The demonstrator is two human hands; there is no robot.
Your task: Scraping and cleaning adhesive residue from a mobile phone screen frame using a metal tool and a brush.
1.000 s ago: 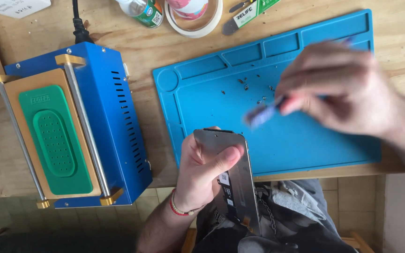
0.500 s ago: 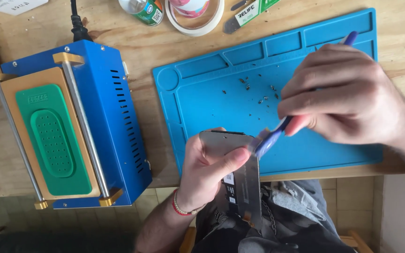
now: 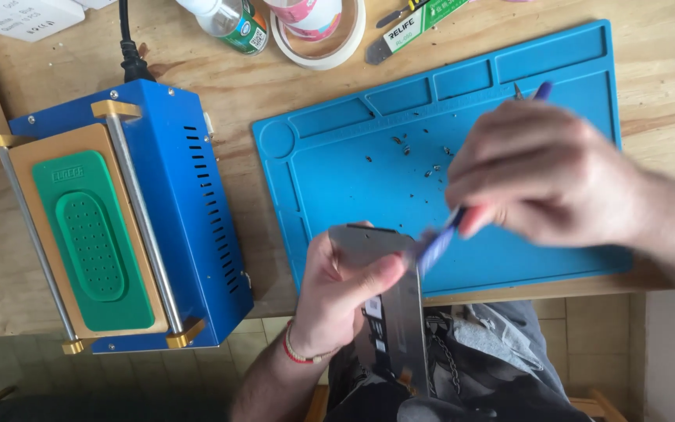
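My left hand (image 3: 345,293) grips a flat grey phone body (image 3: 396,301) by its upper end, holding it over the near edge of the table. My right hand (image 3: 544,176) is closed around a thin blue pry tool (image 3: 435,246), and the tool's tip touches the top right corner of the phone body. The tool's other end sticks out past my knuckles. Small dark screws (image 3: 416,152) lie scattered on the blue work mat (image 3: 337,168) behind my hands.
A blue box-shaped machine (image 3: 189,211) with a green pad (image 3: 91,238) and gold rails stands on the wooden table at left, its black cable running off the back. A tape roll (image 3: 326,35), a small bottle (image 3: 232,19) and a packaged tool (image 3: 416,19) lie at the far edge.
My right hand has swung the blue tool down from above the mat until its tip meets the phone body's corner. My left hand has held the phone body almost still.
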